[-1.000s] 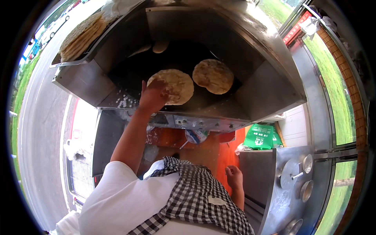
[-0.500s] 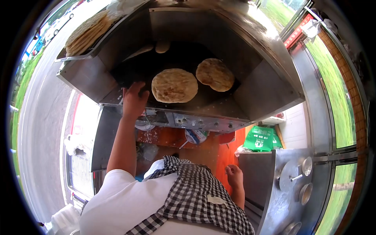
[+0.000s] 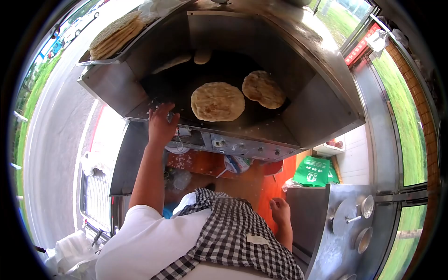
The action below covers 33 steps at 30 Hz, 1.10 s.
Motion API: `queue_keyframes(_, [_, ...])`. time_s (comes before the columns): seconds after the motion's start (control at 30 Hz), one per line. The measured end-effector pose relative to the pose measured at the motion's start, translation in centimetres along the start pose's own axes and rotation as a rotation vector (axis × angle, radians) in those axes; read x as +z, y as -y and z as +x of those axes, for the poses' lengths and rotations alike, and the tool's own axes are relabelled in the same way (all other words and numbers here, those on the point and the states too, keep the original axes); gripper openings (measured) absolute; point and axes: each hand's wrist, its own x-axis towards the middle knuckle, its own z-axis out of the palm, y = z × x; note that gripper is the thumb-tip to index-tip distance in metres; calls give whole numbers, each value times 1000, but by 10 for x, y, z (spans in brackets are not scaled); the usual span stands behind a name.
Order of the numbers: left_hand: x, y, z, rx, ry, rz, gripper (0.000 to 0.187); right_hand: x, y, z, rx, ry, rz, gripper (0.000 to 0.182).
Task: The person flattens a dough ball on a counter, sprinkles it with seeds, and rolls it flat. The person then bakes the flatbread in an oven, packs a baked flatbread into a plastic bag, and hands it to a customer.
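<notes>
My left hand (image 3: pixel 162 123) is at the front left edge of a dark griddle (image 3: pixel 214 70), palm down, its bent fingers apart from the thumb. Small white bits lie by the fingertips, and I see nothing clearly held. To its right a browned round flatbread (image 3: pixel 218 101) lies on the griddle, with a second flatbread (image 3: pixel 263 89) just beyond it. Two paler dough pieces, one long (image 3: pixel 173 63) and one small (image 3: pixel 202 57), are at the back. My right hand (image 3: pixel 280 211) hangs low at my side, fingers loosely curled in, nothing visible in them.
Metal walls enclose the griddle's sides and back. Stacked flatbreads (image 3: pixel 116 35) sit on a tray at upper left. Control knobs (image 3: pixel 242 146) line the front panel. A green bag (image 3: pixel 311 171) and a steel counter (image 3: pixel 343 233) with round lids are to the right.
The view has shifted slightly, so the griddle and flatbreads appear farther right. My left hand stays at the griddle's front edge, its fingers slightly more spread. My right hand has barely moved.
</notes>
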Motion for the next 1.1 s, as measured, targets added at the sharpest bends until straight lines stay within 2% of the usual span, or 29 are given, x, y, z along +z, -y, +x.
queue_keyframes(0.97, [1,-75,-44,25,56,-6,37,-30,-47,-7,4,18,55,30])
queue_keyframes(1.1, [1,-84,-50,22,37,-16,37,-40,-50,-8,58,62,47,35])
